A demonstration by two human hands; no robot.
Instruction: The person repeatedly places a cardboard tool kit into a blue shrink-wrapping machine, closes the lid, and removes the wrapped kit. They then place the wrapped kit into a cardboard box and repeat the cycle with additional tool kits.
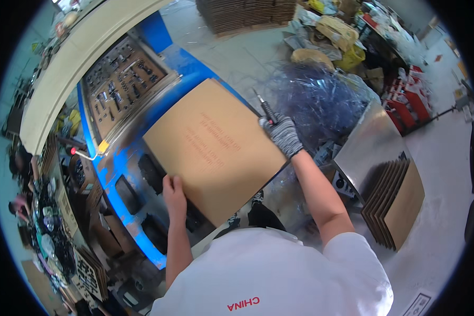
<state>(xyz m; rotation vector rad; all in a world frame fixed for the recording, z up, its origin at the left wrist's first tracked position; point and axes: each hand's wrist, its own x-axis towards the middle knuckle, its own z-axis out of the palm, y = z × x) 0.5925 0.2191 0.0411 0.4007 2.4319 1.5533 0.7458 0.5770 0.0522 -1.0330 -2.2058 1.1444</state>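
A large brown cardboard sheet with faint red print is held at a tilt in front of my body. My bare left hand grips its near left edge, thumb on top and the other fingers mostly hidden below. At the right edge is my right hand, in a grey striped knit glove. Its fingers are closed around a slim black-handled tool with a thin metal tip pointing up and away. The tool's exact kind cannot be told. The same hand rests against the sheet's edge.
A blue machine stands at left, its framed board set with metal pieces. A red-knobbed lever juts from it. Right are clear plastic film, a metal panel and upright brown boards. Stacked cardboard stands behind.
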